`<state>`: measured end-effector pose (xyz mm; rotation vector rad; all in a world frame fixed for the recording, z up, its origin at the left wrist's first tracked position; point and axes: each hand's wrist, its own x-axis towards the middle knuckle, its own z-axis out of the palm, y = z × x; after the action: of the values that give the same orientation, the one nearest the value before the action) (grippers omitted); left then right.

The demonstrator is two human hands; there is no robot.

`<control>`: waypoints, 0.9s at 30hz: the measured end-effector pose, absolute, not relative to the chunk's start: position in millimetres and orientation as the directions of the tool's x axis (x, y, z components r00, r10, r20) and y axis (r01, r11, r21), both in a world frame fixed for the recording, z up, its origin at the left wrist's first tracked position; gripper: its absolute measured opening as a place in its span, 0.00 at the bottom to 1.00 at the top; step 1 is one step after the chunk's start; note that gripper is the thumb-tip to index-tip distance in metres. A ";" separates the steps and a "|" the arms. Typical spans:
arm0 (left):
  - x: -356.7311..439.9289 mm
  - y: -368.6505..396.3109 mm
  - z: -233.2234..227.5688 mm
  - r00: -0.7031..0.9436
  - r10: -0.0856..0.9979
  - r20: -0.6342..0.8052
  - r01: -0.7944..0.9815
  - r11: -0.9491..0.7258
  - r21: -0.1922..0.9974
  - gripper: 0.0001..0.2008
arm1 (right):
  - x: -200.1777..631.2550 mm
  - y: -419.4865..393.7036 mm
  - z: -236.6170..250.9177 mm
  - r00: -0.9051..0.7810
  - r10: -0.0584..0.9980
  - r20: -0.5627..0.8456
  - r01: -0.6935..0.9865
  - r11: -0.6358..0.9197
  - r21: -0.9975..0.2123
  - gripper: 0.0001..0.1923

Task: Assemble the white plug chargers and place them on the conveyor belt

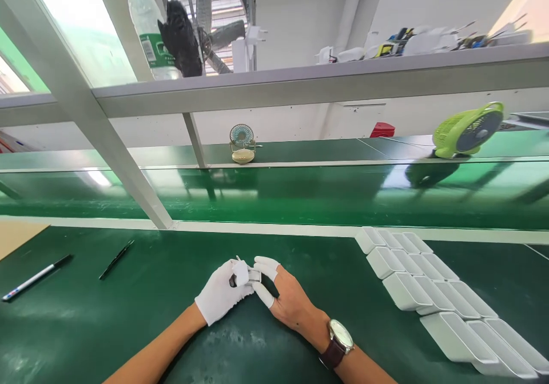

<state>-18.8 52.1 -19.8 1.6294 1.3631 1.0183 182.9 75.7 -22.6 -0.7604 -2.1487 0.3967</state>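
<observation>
My left hand (223, 294), in a white glove, is closed around a small white plastic housing (241, 273) with a dark part at its left side. From the right, my right hand (286, 292) reaches its thumb and index fingertip, both in white finger covers, to either side of the housing's pale right end (256, 276). The exact contact there is too small to make out. Both hands are just above the green work surface (257, 344). A watch sits on my right wrist.
Rows of white trays (407, 291) stand at the right. A pen (36, 278) and black tweezers (116, 259) lie at the left. Behind runs a glossy green belt (274, 195), with a green fan (469, 131) and a small fan (242, 143) beyond. A metal post (124, 167) slants at left.
</observation>
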 end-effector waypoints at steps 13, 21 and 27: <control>-95.3 182.6 12.3 -0.477 0.875 0.082 0.519 0.205 0.830 0.11 | 177.1 67.1 -37.2 -0.648 0.461 0.606 0.448 0.875 -0.186 0.22; -79.3 173.0 -4.2 -0.526 0.848 0.064 0.330 0.135 0.934 0.17 | 177.9 68.1 -38.7 -0.693 0.426 0.581 0.463 0.881 -0.095 0.18; -33.1 136.7 -16.2 -0.272 0.962 0.015 0.159 0.030 0.987 0.09 | 183.7 78.1 -32.2 -0.705 0.448 0.550 0.427 0.887 -0.177 0.15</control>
<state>-33.1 136.7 -16.2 1.1797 1.5395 1.3239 183.7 78.1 -32.2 -0.6282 -2.4469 0.0478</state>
